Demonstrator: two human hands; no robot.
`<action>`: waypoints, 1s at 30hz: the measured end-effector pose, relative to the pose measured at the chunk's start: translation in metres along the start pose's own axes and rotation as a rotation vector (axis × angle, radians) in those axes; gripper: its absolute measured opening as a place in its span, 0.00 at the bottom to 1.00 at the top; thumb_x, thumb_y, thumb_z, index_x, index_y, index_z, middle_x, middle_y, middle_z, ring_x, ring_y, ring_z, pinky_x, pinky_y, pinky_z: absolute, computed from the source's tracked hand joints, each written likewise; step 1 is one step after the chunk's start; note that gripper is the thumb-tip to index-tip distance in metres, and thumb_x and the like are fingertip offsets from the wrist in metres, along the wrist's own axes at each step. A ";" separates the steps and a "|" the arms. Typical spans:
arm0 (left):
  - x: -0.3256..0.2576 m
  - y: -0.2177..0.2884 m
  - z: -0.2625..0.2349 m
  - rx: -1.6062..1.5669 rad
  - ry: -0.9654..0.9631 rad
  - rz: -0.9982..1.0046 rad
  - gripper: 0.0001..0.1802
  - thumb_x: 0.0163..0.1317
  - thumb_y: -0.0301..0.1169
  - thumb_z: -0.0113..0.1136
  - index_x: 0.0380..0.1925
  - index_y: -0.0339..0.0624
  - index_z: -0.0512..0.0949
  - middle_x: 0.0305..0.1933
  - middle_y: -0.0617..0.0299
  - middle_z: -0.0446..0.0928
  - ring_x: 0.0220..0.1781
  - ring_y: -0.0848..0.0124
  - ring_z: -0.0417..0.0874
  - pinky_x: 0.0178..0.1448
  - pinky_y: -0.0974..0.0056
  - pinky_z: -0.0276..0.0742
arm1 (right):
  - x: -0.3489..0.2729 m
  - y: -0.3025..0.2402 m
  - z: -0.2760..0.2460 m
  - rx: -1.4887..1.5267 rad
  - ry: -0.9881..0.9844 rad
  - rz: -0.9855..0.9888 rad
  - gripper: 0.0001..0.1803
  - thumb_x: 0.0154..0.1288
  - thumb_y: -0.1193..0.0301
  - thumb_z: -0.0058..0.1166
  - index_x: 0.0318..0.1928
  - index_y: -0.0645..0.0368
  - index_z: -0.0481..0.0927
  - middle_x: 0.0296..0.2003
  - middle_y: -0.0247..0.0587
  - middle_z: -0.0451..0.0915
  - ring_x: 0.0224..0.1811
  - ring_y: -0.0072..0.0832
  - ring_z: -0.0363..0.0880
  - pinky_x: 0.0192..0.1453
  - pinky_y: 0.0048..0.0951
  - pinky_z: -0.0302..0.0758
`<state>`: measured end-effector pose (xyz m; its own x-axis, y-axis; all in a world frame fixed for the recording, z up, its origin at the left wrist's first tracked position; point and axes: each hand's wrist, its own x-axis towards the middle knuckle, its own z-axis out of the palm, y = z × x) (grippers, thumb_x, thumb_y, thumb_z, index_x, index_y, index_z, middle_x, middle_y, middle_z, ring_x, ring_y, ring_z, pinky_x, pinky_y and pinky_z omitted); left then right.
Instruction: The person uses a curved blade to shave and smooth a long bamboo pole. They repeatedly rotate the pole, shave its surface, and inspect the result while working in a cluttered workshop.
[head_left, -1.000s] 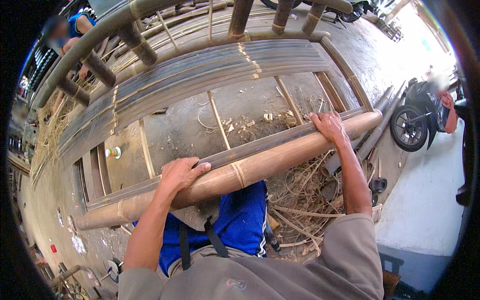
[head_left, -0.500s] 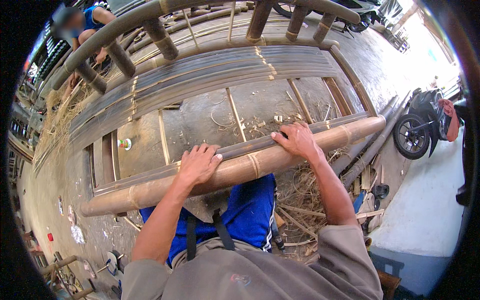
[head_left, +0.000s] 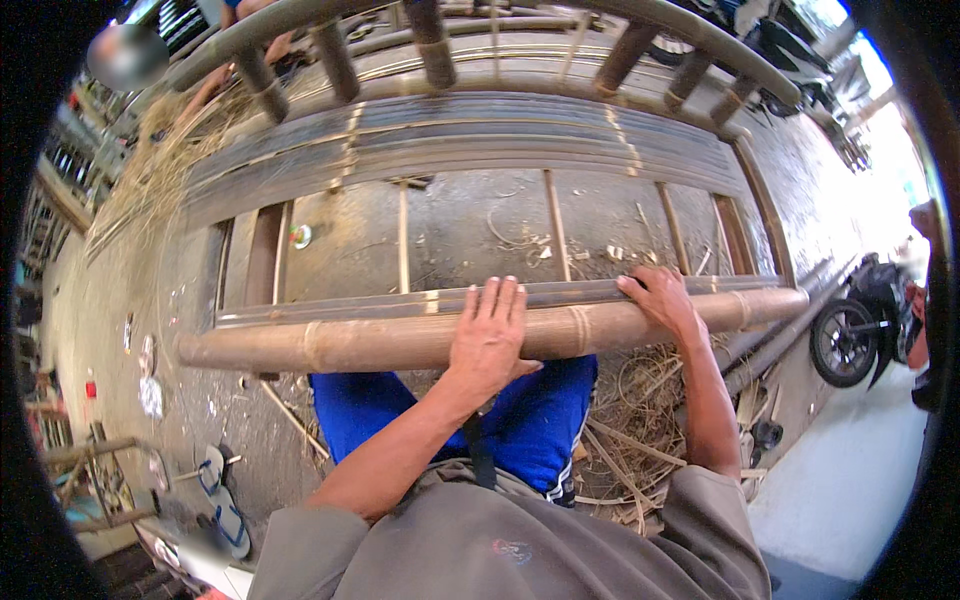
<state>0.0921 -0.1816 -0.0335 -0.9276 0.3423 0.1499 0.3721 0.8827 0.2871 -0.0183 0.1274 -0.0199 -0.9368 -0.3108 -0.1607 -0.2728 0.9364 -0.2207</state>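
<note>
A thick brown bamboo pole (head_left: 400,341) crosses in front of me as the near rail of a bamboo bench frame. My left hand (head_left: 488,335) lies on it with straight fingers, their tips reaching the thin dark slats (head_left: 560,292) along its far side. Its thumb points right, on the pole's near side. Farther right, my right hand (head_left: 662,298) rests over the same slats and the pole's top, fingers loosely bent and thumb apart. Beyond a gap with crosspieces, a wider band of dark slats (head_left: 480,135) spans the frame below the far bamboo rail (head_left: 300,26).
Wood shavings (head_left: 640,400) and strips litter the floor at my right. A motorbike (head_left: 850,335) stands at far right, near long bamboo poles (head_left: 745,350). Sandals (head_left: 228,525) lie at lower left. A person works behind the frame, upper left, beside a straw-like fibre pile (head_left: 150,185).
My left hand has turned, its thumb going from the slats to the pole's near side. My right hand stays near the same place. The view has shifted, so the bench looks more level.
</note>
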 end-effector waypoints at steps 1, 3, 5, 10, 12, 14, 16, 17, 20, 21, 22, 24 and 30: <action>0.001 -0.001 0.001 -0.007 -0.039 -0.019 0.59 0.39 0.57 0.78 0.67 0.31 0.65 0.73 0.45 0.64 0.75 0.49 0.62 0.79 0.45 0.55 | 0.000 -0.002 -0.001 -0.006 0.021 0.004 0.27 0.71 0.46 0.49 0.40 0.59 0.83 0.40 0.53 0.83 0.50 0.50 0.79 0.59 0.49 0.68; 0.001 -0.002 0.000 -0.035 -0.032 -0.012 0.58 0.40 0.56 0.78 0.66 0.31 0.66 0.72 0.45 0.64 0.75 0.49 0.63 0.78 0.45 0.56 | -0.002 -0.008 -0.001 -0.022 0.030 0.019 0.27 0.71 0.47 0.49 0.42 0.60 0.83 0.41 0.54 0.83 0.51 0.50 0.78 0.60 0.49 0.68; 0.001 -0.003 0.000 -0.034 -0.008 -0.006 0.57 0.40 0.56 0.78 0.66 0.31 0.67 0.72 0.45 0.64 0.75 0.49 0.63 0.78 0.45 0.56 | -0.007 -0.018 0.002 -0.006 0.122 0.015 0.26 0.72 0.49 0.50 0.49 0.61 0.82 0.49 0.55 0.81 0.55 0.51 0.76 0.63 0.50 0.67; 0.000 -0.002 0.002 -0.062 -0.008 -0.017 0.58 0.41 0.56 0.77 0.67 0.31 0.66 0.73 0.45 0.64 0.75 0.48 0.62 0.78 0.45 0.56 | -0.020 -0.051 0.024 -0.055 0.406 -0.163 0.26 0.73 0.53 0.49 0.58 0.60 0.78 0.59 0.51 0.77 0.65 0.47 0.71 0.72 0.51 0.62; 0.002 -0.003 0.003 -0.078 -0.017 -0.005 0.58 0.41 0.56 0.77 0.67 0.31 0.65 0.73 0.45 0.63 0.76 0.48 0.61 0.79 0.44 0.55 | -0.022 -0.061 0.031 -0.065 0.372 -0.093 0.26 0.73 0.54 0.49 0.59 0.59 0.78 0.60 0.49 0.77 0.68 0.46 0.70 0.74 0.51 0.60; 0.003 -0.003 0.002 -0.072 -0.037 -0.004 0.58 0.41 0.56 0.77 0.67 0.30 0.65 0.74 0.44 0.62 0.76 0.48 0.61 0.79 0.44 0.54 | -0.022 -0.069 0.033 -0.089 0.337 -0.088 0.25 0.72 0.55 0.51 0.60 0.59 0.79 0.61 0.45 0.77 0.69 0.44 0.69 0.75 0.49 0.59; 0.002 -0.004 0.000 -0.053 -0.065 -0.015 0.59 0.42 0.56 0.77 0.67 0.29 0.65 0.74 0.43 0.62 0.76 0.48 0.60 0.79 0.43 0.53 | -0.022 -0.073 0.031 -0.034 0.291 -0.022 0.24 0.72 0.56 0.51 0.59 0.59 0.79 0.61 0.45 0.77 0.68 0.44 0.70 0.76 0.49 0.59; 0.002 -0.004 -0.001 -0.066 -0.061 -0.016 0.59 0.42 0.56 0.77 0.67 0.28 0.65 0.74 0.42 0.62 0.76 0.47 0.60 0.79 0.43 0.53 | -0.021 -0.075 0.030 -0.010 0.305 -0.025 0.24 0.72 0.56 0.50 0.59 0.59 0.80 0.61 0.45 0.78 0.68 0.44 0.70 0.76 0.48 0.59; 0.002 -0.004 -0.002 -0.082 -0.055 -0.022 0.59 0.42 0.56 0.76 0.67 0.27 0.65 0.74 0.41 0.61 0.76 0.45 0.60 0.79 0.42 0.53 | -0.019 -0.076 0.027 0.011 0.309 -0.041 0.23 0.72 0.59 0.50 0.59 0.59 0.80 0.60 0.46 0.78 0.67 0.45 0.72 0.76 0.48 0.59; 0.002 -0.004 -0.002 -0.081 -0.055 -0.022 0.59 0.41 0.56 0.76 0.67 0.27 0.65 0.74 0.40 0.61 0.76 0.44 0.60 0.79 0.41 0.53 | -0.019 -0.076 0.027 0.018 0.321 -0.047 0.23 0.72 0.59 0.50 0.59 0.59 0.80 0.60 0.47 0.79 0.66 0.45 0.72 0.76 0.48 0.59; 0.002 -0.004 -0.002 -0.086 -0.055 -0.017 0.58 0.41 0.56 0.76 0.67 0.27 0.65 0.74 0.40 0.61 0.76 0.44 0.60 0.78 0.41 0.53 | -0.019 -0.076 0.027 0.017 0.302 -0.016 0.23 0.72 0.60 0.49 0.59 0.60 0.80 0.60 0.47 0.79 0.66 0.45 0.72 0.76 0.48 0.59; 0.002 -0.004 0.000 -0.095 -0.047 -0.020 0.59 0.41 0.56 0.76 0.67 0.27 0.65 0.74 0.40 0.61 0.76 0.43 0.59 0.78 0.41 0.53 | -0.019 -0.076 0.028 0.030 0.325 -0.034 0.23 0.72 0.60 0.49 0.59 0.60 0.80 0.60 0.47 0.79 0.66 0.45 0.72 0.76 0.48 0.59; 0.002 -0.004 0.002 -0.104 -0.033 -0.010 0.59 0.42 0.56 0.75 0.68 0.26 0.64 0.74 0.39 0.60 0.76 0.42 0.58 0.78 0.40 0.53 | -0.020 -0.075 0.028 0.035 0.324 -0.014 0.23 0.72 0.60 0.50 0.60 0.59 0.79 0.60 0.45 0.79 0.67 0.44 0.72 0.76 0.49 0.57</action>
<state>0.0887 -0.1841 -0.0366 -0.9312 0.3456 0.1158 0.3628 0.8484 0.3854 0.0266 0.0591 -0.0272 -0.9555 -0.2504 0.1559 -0.2838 0.9244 -0.2548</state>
